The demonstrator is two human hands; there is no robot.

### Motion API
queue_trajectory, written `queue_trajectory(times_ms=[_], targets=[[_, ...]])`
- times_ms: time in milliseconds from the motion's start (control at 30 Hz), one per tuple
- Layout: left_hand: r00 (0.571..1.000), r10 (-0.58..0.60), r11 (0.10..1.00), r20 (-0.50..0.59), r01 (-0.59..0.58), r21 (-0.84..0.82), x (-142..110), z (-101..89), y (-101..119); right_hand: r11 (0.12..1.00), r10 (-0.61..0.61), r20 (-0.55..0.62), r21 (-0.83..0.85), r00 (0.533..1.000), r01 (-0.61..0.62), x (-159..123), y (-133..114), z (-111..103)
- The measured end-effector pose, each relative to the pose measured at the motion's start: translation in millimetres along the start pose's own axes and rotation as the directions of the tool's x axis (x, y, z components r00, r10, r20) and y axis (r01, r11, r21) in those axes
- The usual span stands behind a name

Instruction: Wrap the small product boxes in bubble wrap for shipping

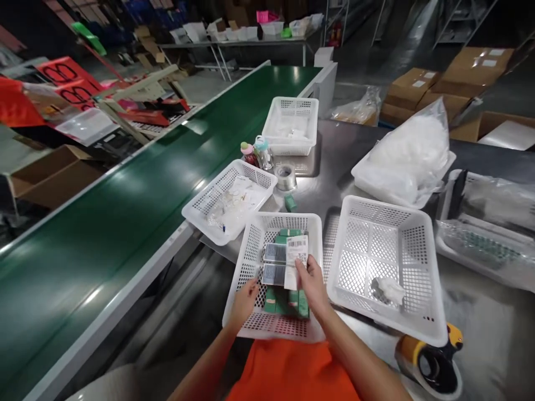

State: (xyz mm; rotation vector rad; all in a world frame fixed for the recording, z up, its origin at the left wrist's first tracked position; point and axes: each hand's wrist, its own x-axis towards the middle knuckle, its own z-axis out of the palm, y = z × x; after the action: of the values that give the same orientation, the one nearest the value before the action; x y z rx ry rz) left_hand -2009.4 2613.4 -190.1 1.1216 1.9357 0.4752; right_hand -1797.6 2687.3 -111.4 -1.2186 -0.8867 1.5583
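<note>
My right hand pinches a white barcode label over the basket in front of me. Two flat, dark-faced packs with clear edges sit just left of the label; whether they are joined to it I cannot tell. Beneath them, several small green boxes lie in the white plastic basket. My left hand is at the basket's left side, its fingers curled together. Whatever they may hold is too small to make out.
Left of the steel table runs a green conveyor belt. Around me stand a basket of small bags, another basket with crumpled plastic, a tape roll, two bottles and a tape dispenser.
</note>
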Motion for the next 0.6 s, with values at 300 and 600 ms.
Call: queue_trajectory(times_ms=[300, 600], targets=[[0.992, -0.010, 0.616, 0.129, 0.108, -0.780, 46.8, -63.4, 51.4, 0.971, -0.057, 0.179, -0.218, 0.982, 0.096, 4.6, 33.0, 69.6], [0.997, 0.070, 0.753, -0.025, -0.069, -0.654, 90.5, -46.7, 48.9, 0.909, -0.156, -0.090, -0.402, 0.984, 0.107, -9.1, 28.0, 26.5]])
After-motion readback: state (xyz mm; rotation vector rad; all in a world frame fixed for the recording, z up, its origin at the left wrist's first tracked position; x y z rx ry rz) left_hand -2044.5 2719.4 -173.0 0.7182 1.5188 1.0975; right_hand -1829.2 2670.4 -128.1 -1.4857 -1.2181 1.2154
